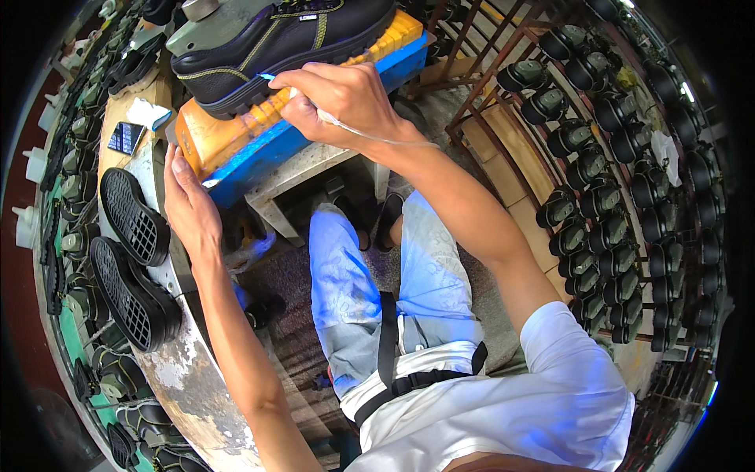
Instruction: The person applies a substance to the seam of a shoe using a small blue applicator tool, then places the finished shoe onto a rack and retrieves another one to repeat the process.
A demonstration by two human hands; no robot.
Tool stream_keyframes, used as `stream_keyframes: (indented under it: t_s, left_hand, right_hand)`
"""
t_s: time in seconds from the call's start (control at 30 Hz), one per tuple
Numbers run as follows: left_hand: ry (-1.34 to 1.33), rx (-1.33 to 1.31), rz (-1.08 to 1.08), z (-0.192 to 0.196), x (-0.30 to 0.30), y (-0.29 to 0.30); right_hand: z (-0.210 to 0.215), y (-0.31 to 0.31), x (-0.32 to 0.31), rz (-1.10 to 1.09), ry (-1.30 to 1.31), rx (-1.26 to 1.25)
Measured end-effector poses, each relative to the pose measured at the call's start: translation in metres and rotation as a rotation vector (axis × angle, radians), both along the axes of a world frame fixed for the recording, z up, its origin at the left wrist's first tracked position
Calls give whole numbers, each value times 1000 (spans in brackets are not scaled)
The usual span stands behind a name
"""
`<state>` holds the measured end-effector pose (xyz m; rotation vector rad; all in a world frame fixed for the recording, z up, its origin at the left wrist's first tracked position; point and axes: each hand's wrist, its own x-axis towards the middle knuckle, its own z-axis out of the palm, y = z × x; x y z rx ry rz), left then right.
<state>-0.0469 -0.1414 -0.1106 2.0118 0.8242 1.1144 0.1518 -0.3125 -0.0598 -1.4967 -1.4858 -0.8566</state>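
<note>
A black shoe (291,47) with yellow stitching lies on its side on a padded yellow block (206,141) with a blue base (259,161). A grey-green last (216,30) sticks out of the shoe's opening. My right hand (342,98) is closed around a slim pen-like tool (265,76), whose pale tip is at the shoe's edge just above the sole. A thin white cord (377,135) runs from this hand across the wrist. My left hand (191,200) is open, fingers stretched out along the block's left end, holding nothing.
Two black soles (135,216) (130,291) lie on the worn bench to my left. Beyond them are a phone (126,138) and a white packet (149,114). A green conveyor (69,271) carrying shoes runs along the left. Racks (586,169) of shoes on lasts stand at right.
</note>
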Motion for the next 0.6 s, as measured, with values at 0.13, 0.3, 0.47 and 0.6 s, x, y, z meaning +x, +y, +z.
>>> stream_keyframes:
  t_s: [0.13,0.3,0.47,0.6]
  left_hand:
    - [-148,-19,-80,-17,8,27]
    - [-84,49,-113,-30,10,63]
    - [-93,-165,-250,-27,28,104]
    - [-132,-237,-304,-27,49,139]
  right_hand:
    - [0,-17,10,-91,-8,20]
    - [0,-55,30,-161,-10,13]
    - [13,-92,35,-213,32,-65]
    - [34,-119,34,-180,107,-114]
